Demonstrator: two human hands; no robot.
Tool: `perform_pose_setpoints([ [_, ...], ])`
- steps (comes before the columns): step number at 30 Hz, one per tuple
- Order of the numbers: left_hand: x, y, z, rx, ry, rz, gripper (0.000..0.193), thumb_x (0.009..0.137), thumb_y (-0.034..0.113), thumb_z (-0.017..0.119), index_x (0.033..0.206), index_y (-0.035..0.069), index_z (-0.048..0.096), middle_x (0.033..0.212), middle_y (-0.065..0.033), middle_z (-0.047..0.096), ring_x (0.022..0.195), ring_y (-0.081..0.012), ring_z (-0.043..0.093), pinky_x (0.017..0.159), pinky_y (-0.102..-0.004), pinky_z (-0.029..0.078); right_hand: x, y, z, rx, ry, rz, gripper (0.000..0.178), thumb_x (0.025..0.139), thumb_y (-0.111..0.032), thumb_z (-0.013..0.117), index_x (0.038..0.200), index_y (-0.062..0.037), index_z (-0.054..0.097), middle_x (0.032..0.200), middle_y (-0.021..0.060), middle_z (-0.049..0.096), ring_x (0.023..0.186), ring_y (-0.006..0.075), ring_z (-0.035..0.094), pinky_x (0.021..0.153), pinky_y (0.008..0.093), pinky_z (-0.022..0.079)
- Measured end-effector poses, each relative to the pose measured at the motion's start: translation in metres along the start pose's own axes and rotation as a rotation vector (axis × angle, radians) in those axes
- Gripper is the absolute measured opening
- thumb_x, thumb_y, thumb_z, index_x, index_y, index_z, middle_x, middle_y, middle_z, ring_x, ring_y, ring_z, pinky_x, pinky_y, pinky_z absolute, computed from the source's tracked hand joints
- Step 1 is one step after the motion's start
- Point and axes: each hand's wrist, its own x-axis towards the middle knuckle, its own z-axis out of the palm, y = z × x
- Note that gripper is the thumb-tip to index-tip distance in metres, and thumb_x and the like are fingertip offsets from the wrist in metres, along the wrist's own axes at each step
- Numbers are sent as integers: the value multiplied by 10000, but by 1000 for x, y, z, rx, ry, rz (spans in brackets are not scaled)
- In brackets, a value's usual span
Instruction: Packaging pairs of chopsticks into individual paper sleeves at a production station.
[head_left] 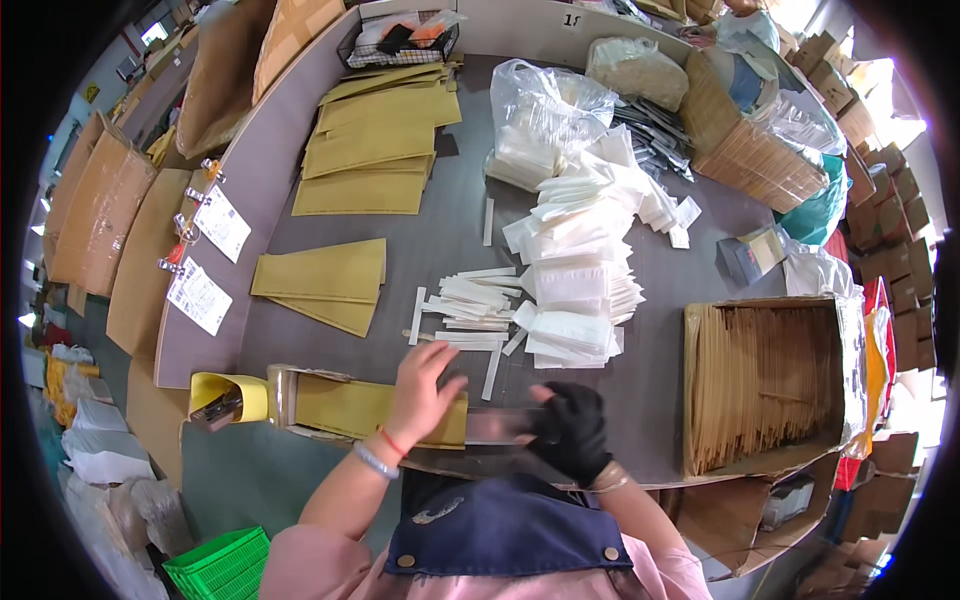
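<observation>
My left hand (pixel 428 385), bare, hovers over the right end of a yellow envelope (pixel 350 408) at the table's front edge. Its fingers are bent and apart, and nothing shows held in them. A black fingerless glove covers my right hand (pixel 572 432), which is just to the right and smeared by motion. Between the two hands lies a blurred, brownish-pink flat shape (pixel 498 426); whether my right hand grips it I cannot make out. Beyond my hands are loose white paper strips (pixel 470 300) and a long, overlapping pile of white packets (pixel 575 275).
Yellow envelopes (pixel 370 150) lie in stacks at the left. A carton (pixel 765 390) packed with upright brown envelopes stands at the right. A yellow holder (pixel 230 398) sits at the front left corner. Far back are a clear plastic bag (pixel 550 105) and a wire basket (pixel 400 40).
</observation>
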Motion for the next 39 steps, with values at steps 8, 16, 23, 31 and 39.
perform_pose_setpoints([
  [8, 40, -38, 6, 206, -138, 177, 106, 738, 83, 769, 765, 80, 667, 797, -55, 593, 818, -285, 592, 735, -407, 468, -133, 153, -110, -346, 583, 528, 365, 835, -86, 745, 1161, -23, 593, 1127, 121, 611, 1080, 267, 588, 965, 373, 461],
  [16, 54, -32, -5, 183, -337, 189, 148, 734, 126, 788, 783, 74, 658, 806, -75, 600, 796, -294, 605, 717, -413, 494, -147, 170, -153, -599, 121, 1022, 325, 867, -238, 597, 1055, 24, 639, 1054, 231, 639, 1025, 410, 590, 885, 485, 470],
  [23, 75, 15, 41, -371, -116, -66, 89, 851, 58, 728, 899, 4, 677, 849, -56, 670, 728, -151, 674, 608, -275, 525, -157, 176, -144, -600, 336, 906, 256, 885, -249, 618, 957, -5, 648, 982, 223, 662, 962, 416, 619, 823, 476, 492],
  [31, 85, 32, 59, -284, -216, -317, 119, 857, 75, 729, 867, -35, 683, 700, -48, 684, 611, -84, 579, 586, -240, 474, -176, 190, -146, -625, 408, 1065, 275, 971, -248, 518, 1029, 13, 584, 977, 212, 649, 923, 391, 617, 795, 452, 480],
  [39, -30, 70, 14, -258, -98, -323, 71, 815, 74, 738, 818, 21, 691, 672, -63, 620, 621, -176, 581, 592, -319, 451, -145, 144, -134, -105, 776, 728, 184, 1006, -138, 508, 1063, 17, 589, 890, 138, 584, 834, 220, 548, 781, 314, 456],
])
